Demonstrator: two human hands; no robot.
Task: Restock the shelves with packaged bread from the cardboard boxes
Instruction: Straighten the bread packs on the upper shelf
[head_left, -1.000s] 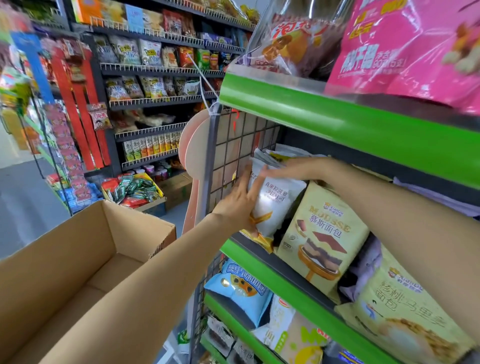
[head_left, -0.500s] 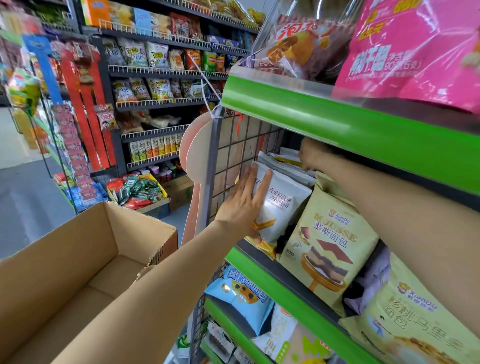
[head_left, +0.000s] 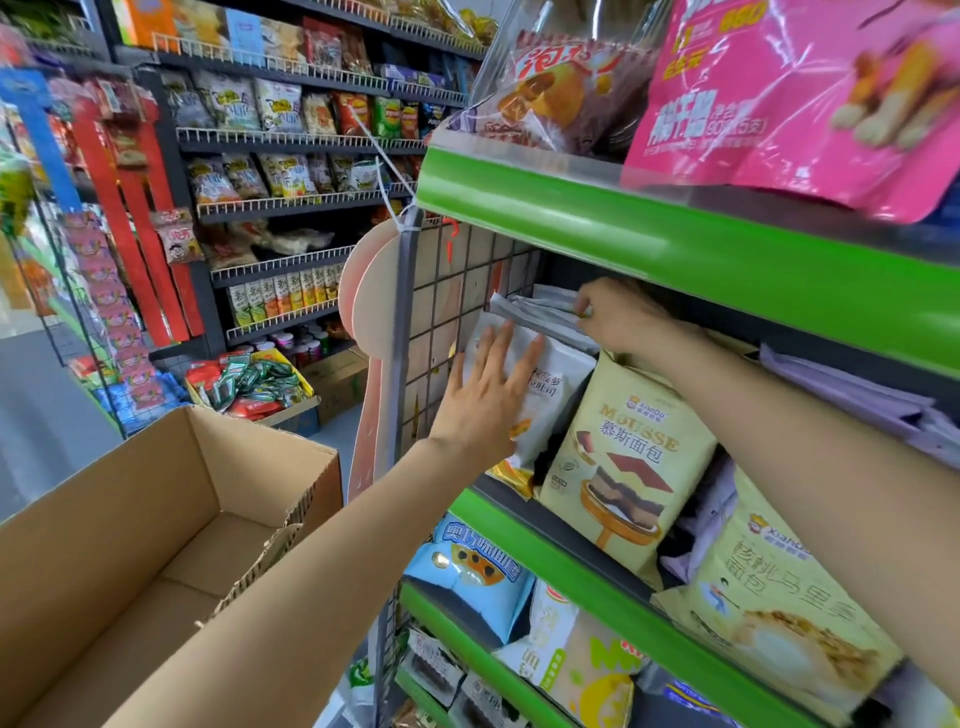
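An open cardboard box (head_left: 156, 545) is seen nearest, at about 8 o'clock in the view, its flaps raised and its brown floor bare where visible. At 5 o'clock, on the lower green-edged shelf (head_left: 545, 670), a blue bread pack (head_left: 467, 577) and a white and yellow pack (head_left: 571, 670) are stood. On the middle shelf (head_left: 597, 571), at 4 o'clock, a pale yellow walnut bread bag (head_left: 779, 613) is leaned, and just to its left a cream mousse bread bag (head_left: 628, 457) is stood upright.

Near the centre, the left hand (head_left: 483, 400) is laid flat with fingers straight and spread against the front of a white bread bag (head_left: 540, 395), which is stood at the left end of the middle shelf, beside the wire grid side panel (head_left: 447, 312); nothing is gripped by it. At 1 o'clock of that hand, the right hand (head_left: 623, 317) is reached in under the upper shelf edge (head_left: 675, 249), and the top edge of the grey-white bags (head_left: 545, 312) stacked behind the white one is pinched between its curled fingers and thumb.

On the top shelf, at 1 o'clock, a pink pack (head_left: 779, 104) and a clear pastry bag (head_left: 556, 93) are rested. Farthest, at 10 o'clock, dark racks of snack bags (head_left: 270, 109) are lined across the aisle
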